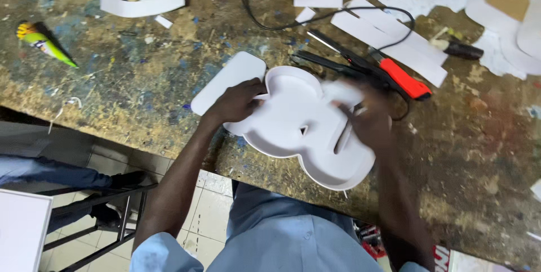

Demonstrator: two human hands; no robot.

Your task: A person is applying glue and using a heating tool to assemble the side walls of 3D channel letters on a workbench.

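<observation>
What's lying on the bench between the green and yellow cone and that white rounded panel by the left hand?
Nothing: between the cone and the rounded panel, the head view shows only bare, paint-stained bench.

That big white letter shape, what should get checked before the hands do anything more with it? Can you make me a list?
1. Left hand grips the white letter shape: ok, fingers rest on its left edge.
2. Right hand has a firm hold: cannot tell, it is blurred.
3. Shape rests on the workbench: not ok, its lower part hangs past the front edge.
4. Orange-handled tool is away from the fingers: not ok, it lies just behind the right hand.
5. Black cable is off the shape: ok, it loops behind it.
6. White rounded panel has room: not ok, it lies against the shape.
</observation>
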